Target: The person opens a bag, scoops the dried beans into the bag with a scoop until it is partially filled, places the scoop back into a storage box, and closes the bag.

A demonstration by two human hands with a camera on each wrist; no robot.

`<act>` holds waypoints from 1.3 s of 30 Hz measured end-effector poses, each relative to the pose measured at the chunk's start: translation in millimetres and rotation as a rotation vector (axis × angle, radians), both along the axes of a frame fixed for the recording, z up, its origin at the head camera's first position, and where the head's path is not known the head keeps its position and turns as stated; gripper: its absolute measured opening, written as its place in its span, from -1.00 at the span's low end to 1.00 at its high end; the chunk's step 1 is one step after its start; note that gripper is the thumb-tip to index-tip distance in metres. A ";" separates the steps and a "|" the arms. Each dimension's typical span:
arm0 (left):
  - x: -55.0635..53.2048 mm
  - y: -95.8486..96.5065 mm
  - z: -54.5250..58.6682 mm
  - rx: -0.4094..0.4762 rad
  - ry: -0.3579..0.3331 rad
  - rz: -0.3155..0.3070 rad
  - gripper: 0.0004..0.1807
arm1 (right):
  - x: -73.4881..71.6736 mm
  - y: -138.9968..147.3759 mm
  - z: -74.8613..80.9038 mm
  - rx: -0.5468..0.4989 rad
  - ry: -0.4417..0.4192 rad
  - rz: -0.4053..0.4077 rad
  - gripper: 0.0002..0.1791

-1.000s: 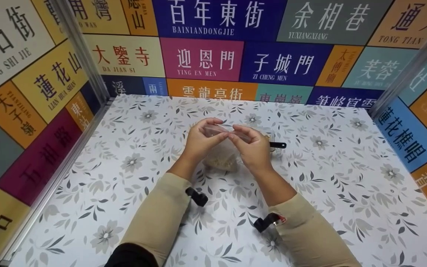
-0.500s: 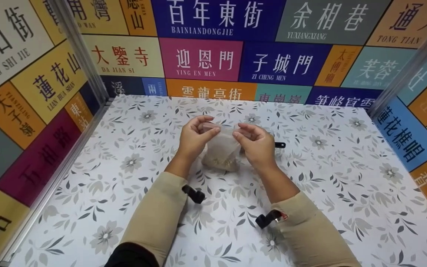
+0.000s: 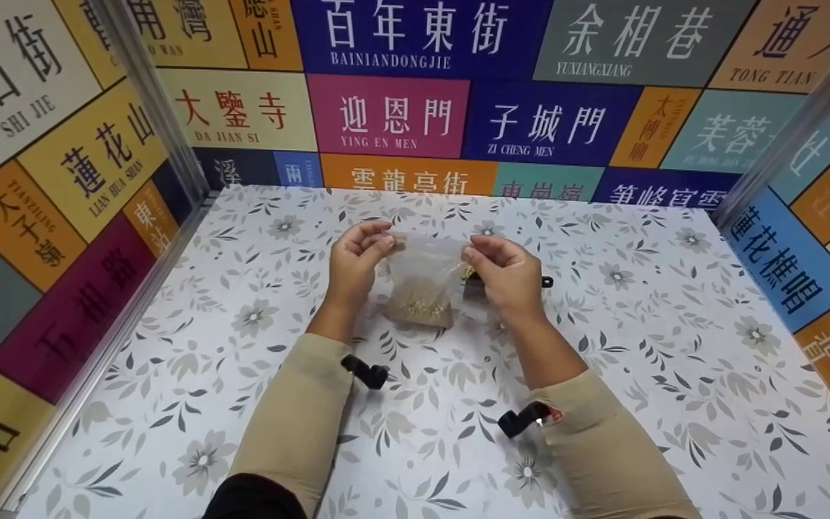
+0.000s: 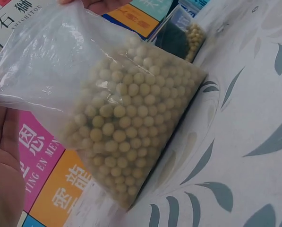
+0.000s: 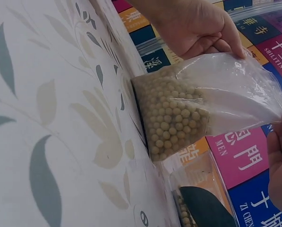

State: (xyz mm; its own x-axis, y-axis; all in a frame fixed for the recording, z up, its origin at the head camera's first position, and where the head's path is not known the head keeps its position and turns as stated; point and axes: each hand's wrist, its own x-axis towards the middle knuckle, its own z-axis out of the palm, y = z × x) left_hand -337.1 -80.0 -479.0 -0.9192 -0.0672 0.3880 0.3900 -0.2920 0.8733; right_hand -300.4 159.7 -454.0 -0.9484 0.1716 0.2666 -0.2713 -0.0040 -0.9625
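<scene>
A clear plastic bag (image 3: 424, 285) stands upright on the table, its lower half filled with round, pale yellow soybeans (image 4: 126, 113). My left hand (image 3: 354, 268) pinches the bag's top left corner between thumb and fingers. At the top right corner, my right hand (image 3: 514, 277) pinches the film in the same way. The bag's top edge is stretched between both hands, and its bottom touches the tabletop. In the right wrist view the bag's upper part (image 5: 244, 90) is see-through and holds no beans. Whether its mouth is sealed I cannot tell.
Behind my right hand, partly hidden, is a clear container (image 5: 197, 172) with more soybeans. A black scoop (image 5: 204, 208) sits in it, its handle (image 3: 547, 282) sticking out to the right. Panels with printed signs (image 3: 390, 115) border the flowered table (image 3: 256, 404).
My hands have moved apart along the bag's top edge, the left one leftward, the right one slightly rightward. The bag's upper part is now spread flat, and more of the bag shows.
</scene>
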 end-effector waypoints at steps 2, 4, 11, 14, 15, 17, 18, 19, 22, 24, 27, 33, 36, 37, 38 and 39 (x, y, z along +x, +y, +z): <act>0.0 -4.1 -0.4 0.012 0.023 0.013 -0.73 | 0.7 -3.6 2.1 -0.005 0.001 0.031 -0.70; -0.1 -8.3 -0.6 0.013 0.040 0.026 -0.75 | 1.1 -7.0 4.1 -0.003 0.002 0.049 -0.71; 1.8 -14.7 -1.4 0.005 0.063 0.045 -0.80 | -1.8 -14.0 5.3 0.021 -0.002 0.057 -0.74; 2.1 -14.6 -1.4 0.011 0.066 0.049 -0.79 | -3.8 -14.0 4.1 0.023 -0.017 0.061 -0.73; 1.3 -14.3 -1.5 0.008 0.065 0.053 -0.78 | -4.1 -13.5 4.0 0.020 -0.020 0.064 -0.71; -0.2 -13.9 -1.8 -0.007 0.055 0.076 -0.75 | -4.7 -11.5 4.4 0.020 -0.027 0.073 -0.68; -1.4 -13.8 -2.2 -0.019 0.043 0.093 -0.72 | -5.1 -10.1 4.5 0.024 -0.030 0.078 -0.65; -2.9 -13.7 -3.0 -0.024 0.031 0.108 -0.68 | -5.4 -8.7 4.7 0.030 -0.035 0.081 -0.62; -6.8 -14.3 -5.2 -0.049 -0.007 0.166 -0.57 | -6.5 -4.3 4.4 0.058 -0.048 0.084 -0.57; -9.3 -15.0 -6.7 -0.064 -0.032 0.202 -0.54 | -6.9 -2.0 4.0 0.078 -0.060 0.088 -0.54; -11.5 -14.0 -7.9 -0.088 -0.065 0.248 -0.52 | -6.3 0.6 4.2 0.104 -0.082 0.088 -0.53; -12.9 -10.7 -7.6 -0.148 -0.116 0.302 -0.50 | -4.4 3.3 4.9 0.117 -0.098 0.130 -0.53; -11.0 -9.1 -5.6 -0.240 -0.133 0.329 -0.50 | -3.0 6.4 3.6 0.141 -0.088 0.167 -0.50; -9.9 -8.0 -4.6 -0.281 -0.134 0.337 -0.51 | -2.3 8.3 3.0 0.168 -0.088 0.173 -0.48; -8.5 -6.5 -3.4 -0.321 -0.133 0.341 -0.51 | -1.5 10.7 2.5 0.203 -0.089 0.176 -0.47; -7.5 -4.4 -2.1 -0.360 -0.132 0.341 -0.50 | -0.5 13.7 2.2 0.242 -0.089 0.173 -0.45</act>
